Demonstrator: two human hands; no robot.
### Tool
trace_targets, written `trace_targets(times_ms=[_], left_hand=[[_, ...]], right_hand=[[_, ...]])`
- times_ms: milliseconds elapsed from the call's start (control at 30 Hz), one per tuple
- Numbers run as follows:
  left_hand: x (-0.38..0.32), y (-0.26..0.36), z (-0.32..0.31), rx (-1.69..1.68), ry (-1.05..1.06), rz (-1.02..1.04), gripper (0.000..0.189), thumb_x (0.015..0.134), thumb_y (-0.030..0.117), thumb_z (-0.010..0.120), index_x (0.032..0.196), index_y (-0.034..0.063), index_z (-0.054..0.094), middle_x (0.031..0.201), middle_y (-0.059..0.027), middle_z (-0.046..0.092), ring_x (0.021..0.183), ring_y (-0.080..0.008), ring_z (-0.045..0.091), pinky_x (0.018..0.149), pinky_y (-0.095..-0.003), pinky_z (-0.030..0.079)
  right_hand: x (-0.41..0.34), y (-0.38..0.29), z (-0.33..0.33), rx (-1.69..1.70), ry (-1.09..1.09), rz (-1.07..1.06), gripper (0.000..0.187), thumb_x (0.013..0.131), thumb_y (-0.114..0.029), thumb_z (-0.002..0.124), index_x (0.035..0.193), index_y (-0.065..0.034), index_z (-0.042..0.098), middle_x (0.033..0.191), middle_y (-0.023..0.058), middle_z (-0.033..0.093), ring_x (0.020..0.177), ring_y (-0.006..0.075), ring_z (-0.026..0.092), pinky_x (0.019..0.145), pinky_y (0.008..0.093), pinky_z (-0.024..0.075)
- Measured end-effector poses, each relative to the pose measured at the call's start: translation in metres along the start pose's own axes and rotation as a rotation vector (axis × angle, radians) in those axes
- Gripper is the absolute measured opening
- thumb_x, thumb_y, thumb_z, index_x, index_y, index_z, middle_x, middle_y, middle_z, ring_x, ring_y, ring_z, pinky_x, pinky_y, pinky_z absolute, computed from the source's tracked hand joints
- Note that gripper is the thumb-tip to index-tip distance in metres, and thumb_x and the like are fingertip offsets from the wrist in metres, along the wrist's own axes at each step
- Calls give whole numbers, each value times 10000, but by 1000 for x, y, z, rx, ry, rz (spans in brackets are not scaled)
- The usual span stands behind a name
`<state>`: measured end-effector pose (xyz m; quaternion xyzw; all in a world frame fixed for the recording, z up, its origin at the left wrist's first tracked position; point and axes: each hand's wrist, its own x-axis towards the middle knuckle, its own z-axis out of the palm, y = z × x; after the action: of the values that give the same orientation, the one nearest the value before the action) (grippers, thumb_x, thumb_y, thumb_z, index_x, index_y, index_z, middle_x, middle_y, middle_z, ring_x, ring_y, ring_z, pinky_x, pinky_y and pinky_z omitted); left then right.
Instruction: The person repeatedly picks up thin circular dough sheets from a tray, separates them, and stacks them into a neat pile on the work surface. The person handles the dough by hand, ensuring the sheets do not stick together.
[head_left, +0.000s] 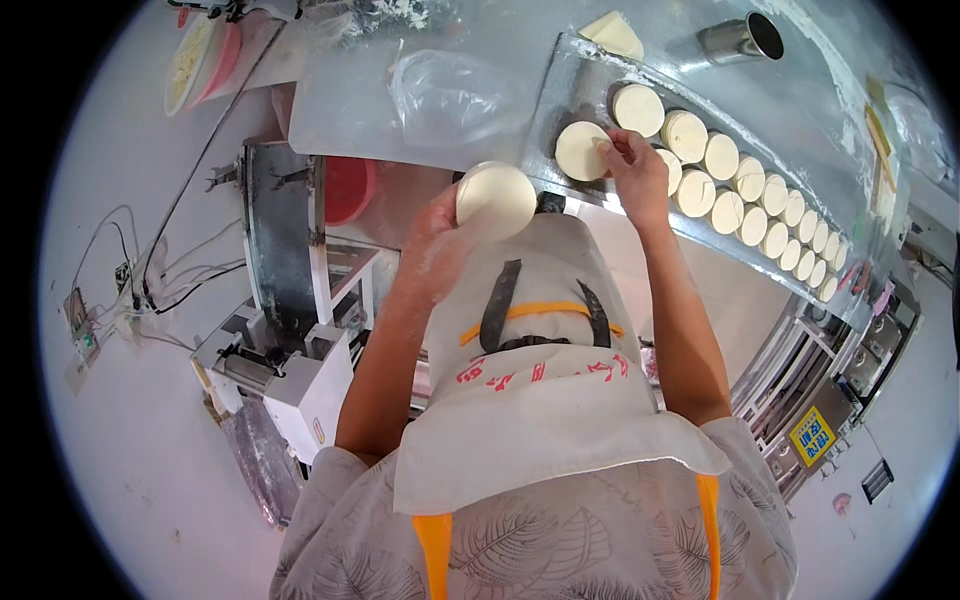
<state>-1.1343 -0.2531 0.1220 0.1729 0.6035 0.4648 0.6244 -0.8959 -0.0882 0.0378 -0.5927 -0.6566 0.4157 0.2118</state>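
Note:
My left hand (436, 232) holds a stack of round dough wrappers (496, 201) in front of the apron, near the table's edge. At the near left end of a metal tray (546, 112), the fingers of my right hand (634, 165) are closed on the right edge of a round dough wrapper (579, 151). Whether that one is single or a stack cannot be told. To its right, stacks of dough wrappers (684, 136) stand in two rows along the tray.
Behind the tray lie a metal cup (742, 39) on its side and folded dough (613, 36). A clear plastic bag (442, 94) rests on the metal table (337, 112). A machine (300, 382) stands at lower left, below a red basin (349, 189).

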Motion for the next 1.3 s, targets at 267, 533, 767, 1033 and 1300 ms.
trace_targets(times_ms=[267, 533, 767, 1033, 1300], left_hand=[[-3, 16, 20, 296, -87, -46, 500, 965, 55, 774, 1438, -1, 622, 1279, -77, 717, 1164, -149, 673, 1040, -337, 554], [-15, 38, 31, 263, -200, 6, 500, 949, 91, 787, 1414, -11, 634, 1237, -65, 716, 1126, -134, 668, 988, -327, 569], [-17, 37, 30, 303, -203, -5, 501, 953, 121, 796, 1418, 17, 644, 1232, -58, 725, 1116, -134, 672, 978, -325, 568], [-14, 30, 27, 283, -209, -80, 474, 953, 137, 797, 1396, 30, 664, 1178, -42, 727, 1081, -128, 666, 961, -319, 556], [-9, 16, 21, 270, -251, -72, 456, 968, 103, 758, 1407, 24, 662, 1191, -47, 725, 1087, -133, 664, 968, -324, 548]], right_hand=[[-62, -108, -37, 140, -157, -302, 253, 951, -80, 771, 1200, -35, 757, 1161, 135, 706, 1067, 322, 656, 958, 406, 545], [-76, -117, -32, -31, -115, -625, 339, 880, -69, 834, 1214, -101, 783, 1150, 97, 685, 1073, 310, 617, 905, 421, 537], [-82, -117, -29, -27, -113, -585, 342, 854, -32, 846, 1183, -112, 794, 1093, 91, 686, 1027, 299, 624, 861, 411, 551], [-82, -104, -20, -63, 22, -751, 349, 804, 16, 871, 1130, -80, 790, 1037, 79, 739, 970, 281, 682, 824, 389, 573], [-85, -104, -15, -29, -49, -590, 325, 817, 34, 860, 1117, -65, 782, 1047, 93, 747, 952, 290, 699, 799, 377, 583]])
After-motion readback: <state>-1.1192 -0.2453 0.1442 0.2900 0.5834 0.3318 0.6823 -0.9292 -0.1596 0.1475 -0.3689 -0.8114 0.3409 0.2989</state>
